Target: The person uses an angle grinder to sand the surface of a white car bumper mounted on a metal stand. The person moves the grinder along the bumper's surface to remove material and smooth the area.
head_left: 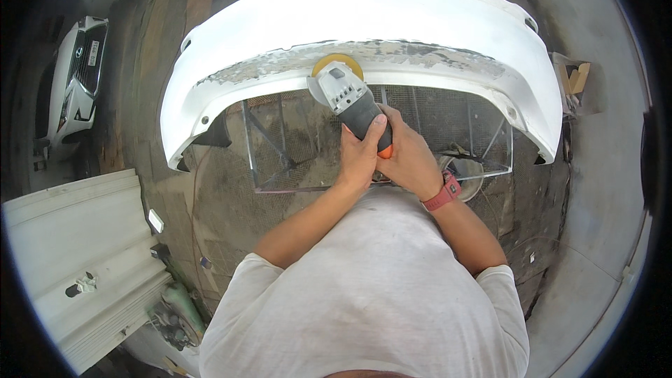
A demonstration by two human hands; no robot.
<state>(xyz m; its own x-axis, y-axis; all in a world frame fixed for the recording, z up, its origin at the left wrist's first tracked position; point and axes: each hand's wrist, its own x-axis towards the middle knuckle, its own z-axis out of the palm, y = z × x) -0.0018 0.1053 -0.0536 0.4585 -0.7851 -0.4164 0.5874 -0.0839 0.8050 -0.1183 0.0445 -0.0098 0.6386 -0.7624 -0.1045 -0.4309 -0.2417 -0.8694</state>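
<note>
Both my hands are wrapped round the dark body of an angle grinder (355,106), which has a grey head and an orange tail end. My left hand (359,152) grips its left side, thumb along the top. Closed round the right side is my right hand (411,157), with a red watch on the wrist. The grinder's yellow disc (343,63) meets a scuffed grey strip along the lower part of a white car bumper (364,10). Patches of paint are worn off along that strip. My fingers underneath the tool are partly hidden.
A metal frame with mesh (255,161) stands under the bumper. A white car front (80,84) is at the far left. Nearer on the left are a white ribbed panel (77,238) and a green machine (183,311). An open cardboard box (577,78) sits by the right wall (595,189).
</note>
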